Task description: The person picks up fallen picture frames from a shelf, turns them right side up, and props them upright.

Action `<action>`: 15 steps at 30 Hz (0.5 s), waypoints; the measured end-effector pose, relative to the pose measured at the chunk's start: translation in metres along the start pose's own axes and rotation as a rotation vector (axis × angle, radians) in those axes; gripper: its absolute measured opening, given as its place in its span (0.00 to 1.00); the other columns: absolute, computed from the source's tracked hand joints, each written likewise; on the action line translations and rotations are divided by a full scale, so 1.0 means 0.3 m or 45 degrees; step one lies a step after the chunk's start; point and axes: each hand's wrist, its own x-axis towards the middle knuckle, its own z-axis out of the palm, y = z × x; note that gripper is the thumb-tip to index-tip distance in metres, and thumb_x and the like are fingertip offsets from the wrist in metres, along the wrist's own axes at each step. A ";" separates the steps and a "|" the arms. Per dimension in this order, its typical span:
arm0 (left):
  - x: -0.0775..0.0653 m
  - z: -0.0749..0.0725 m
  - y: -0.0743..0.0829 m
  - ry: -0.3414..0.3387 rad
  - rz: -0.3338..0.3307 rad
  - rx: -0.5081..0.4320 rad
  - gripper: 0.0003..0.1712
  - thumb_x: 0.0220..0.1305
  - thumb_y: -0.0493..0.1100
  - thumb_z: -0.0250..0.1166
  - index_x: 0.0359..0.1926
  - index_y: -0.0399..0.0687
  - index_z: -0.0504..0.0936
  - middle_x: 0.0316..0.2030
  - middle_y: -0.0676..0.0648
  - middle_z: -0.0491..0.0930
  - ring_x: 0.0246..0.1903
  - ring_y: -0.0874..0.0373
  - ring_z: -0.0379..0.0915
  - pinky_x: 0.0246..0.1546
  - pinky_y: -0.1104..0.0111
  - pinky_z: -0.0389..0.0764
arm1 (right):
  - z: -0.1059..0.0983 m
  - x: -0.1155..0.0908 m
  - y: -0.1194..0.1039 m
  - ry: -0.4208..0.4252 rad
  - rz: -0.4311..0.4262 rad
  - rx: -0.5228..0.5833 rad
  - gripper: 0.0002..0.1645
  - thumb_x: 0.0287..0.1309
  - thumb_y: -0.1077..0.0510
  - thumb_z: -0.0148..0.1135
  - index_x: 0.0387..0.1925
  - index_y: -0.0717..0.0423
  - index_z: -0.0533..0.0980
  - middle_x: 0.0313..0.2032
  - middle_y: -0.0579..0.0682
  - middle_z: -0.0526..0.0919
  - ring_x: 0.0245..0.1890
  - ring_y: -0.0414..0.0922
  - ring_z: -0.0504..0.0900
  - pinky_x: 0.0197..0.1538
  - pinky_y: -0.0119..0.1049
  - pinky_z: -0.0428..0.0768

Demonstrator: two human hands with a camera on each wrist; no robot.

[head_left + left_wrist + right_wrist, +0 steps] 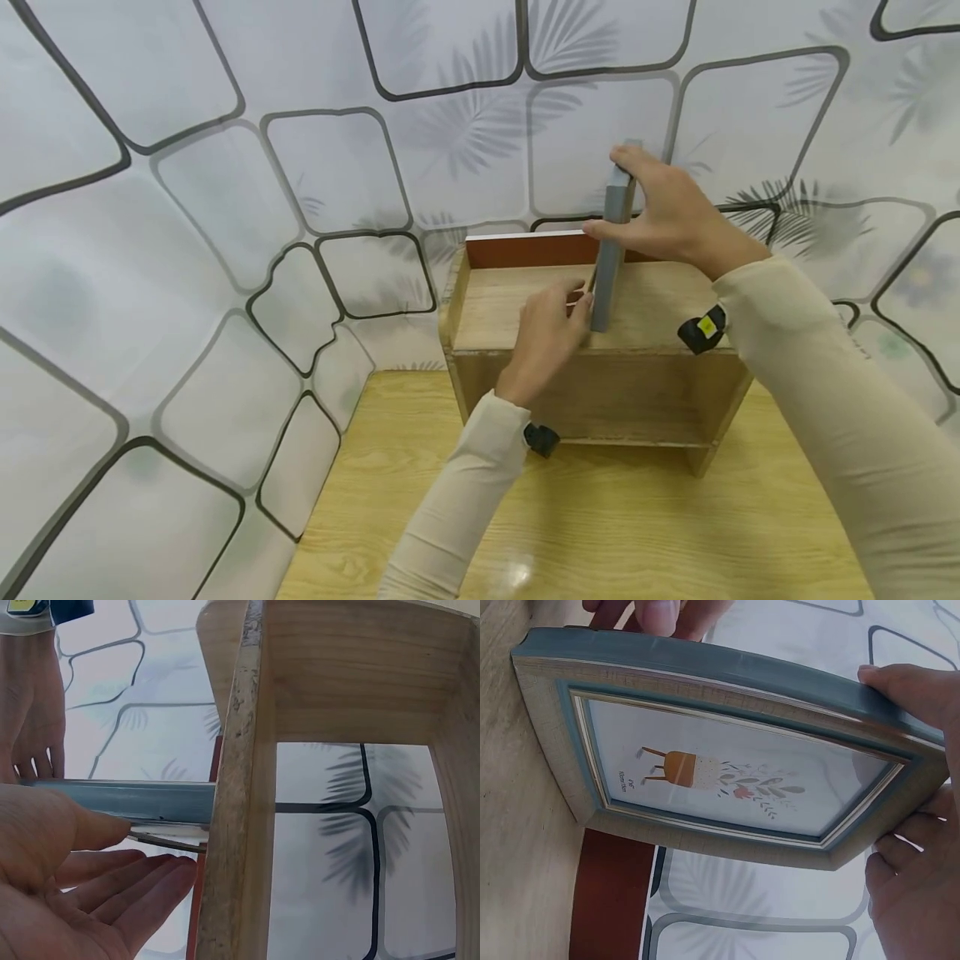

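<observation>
The right hand (667, 221) clamps the top of a picture frame (611, 250), fingers curled over its upper edge and thumb on the near side; the frame stands upright on its lower edge on top of the wooden shelf unit (600, 367). The left hand (547, 333) meets the frame's foot with fingers nearly straight — it seems to be steadying the base or the stand behind it, though the wrist view is too close to be sure. The frame looks light and rigid, with a blue-grey moulded border (547, 712) and a glossy glazed front over a small plant print (705, 776) — probably fragile and slick on the pane, so the edges are the safe hold. The shelf is raw, grainy wood with a reddish-brown back board (525, 248), standing on a pale wood-grain table (600, 533).
</observation>
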 end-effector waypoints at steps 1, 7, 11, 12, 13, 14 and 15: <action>0.000 0.001 0.002 0.000 0.001 0.008 0.18 0.73 0.41 0.62 0.59 0.38 0.82 0.49 0.43 0.86 0.46 0.58 0.86 0.47 0.69 0.82 | -0.001 0.000 0.002 -0.009 0.005 0.014 0.56 0.54 0.48 0.75 0.74 0.69 0.58 0.73 0.68 0.60 0.75 0.63 0.55 0.74 0.55 0.56; 0.000 0.010 0.007 -0.011 0.006 0.051 0.16 0.72 0.42 0.63 0.57 0.41 0.84 0.46 0.46 0.88 0.43 0.61 0.86 0.50 0.66 0.81 | -0.003 0.000 0.020 -0.043 0.021 0.102 0.56 0.55 0.49 0.75 0.76 0.65 0.57 0.75 0.64 0.57 0.77 0.57 0.51 0.75 0.53 0.53; 0.000 0.015 0.008 -0.014 0.007 0.068 0.15 0.71 0.41 0.65 0.55 0.41 0.85 0.44 0.47 0.88 0.43 0.61 0.86 0.51 0.64 0.80 | -0.005 -0.001 0.030 -0.040 0.026 0.150 0.55 0.54 0.51 0.76 0.76 0.64 0.58 0.76 0.62 0.57 0.78 0.55 0.50 0.75 0.53 0.53; 0.001 0.017 0.007 -0.013 0.010 0.073 0.15 0.71 0.41 0.65 0.55 0.41 0.86 0.44 0.47 0.89 0.43 0.61 0.86 0.51 0.65 0.80 | -0.005 -0.001 0.031 -0.042 0.029 0.161 0.55 0.54 0.51 0.77 0.76 0.64 0.58 0.76 0.62 0.57 0.78 0.54 0.50 0.75 0.53 0.53; 0.001 0.019 0.006 -0.011 0.013 0.078 0.15 0.71 0.41 0.66 0.55 0.41 0.86 0.43 0.47 0.89 0.42 0.61 0.86 0.50 0.65 0.81 | -0.006 -0.002 0.033 -0.046 0.035 0.171 0.55 0.54 0.51 0.77 0.76 0.63 0.58 0.76 0.61 0.56 0.78 0.54 0.50 0.75 0.53 0.53; 0.002 0.021 0.004 -0.009 0.015 0.079 0.15 0.71 0.41 0.66 0.55 0.41 0.86 0.42 0.47 0.89 0.42 0.61 0.86 0.48 0.66 0.81 | -0.007 -0.002 0.034 -0.050 0.039 0.176 0.56 0.54 0.51 0.77 0.76 0.62 0.58 0.76 0.61 0.56 0.78 0.54 0.50 0.75 0.53 0.53; 0.002 0.023 0.003 -0.005 0.016 0.078 0.15 0.70 0.41 0.66 0.54 0.41 0.86 0.42 0.47 0.89 0.41 0.61 0.86 0.46 0.68 0.82 | -0.007 -0.002 0.034 -0.053 0.039 0.183 0.56 0.54 0.51 0.77 0.76 0.62 0.58 0.77 0.61 0.56 0.78 0.54 0.50 0.75 0.54 0.53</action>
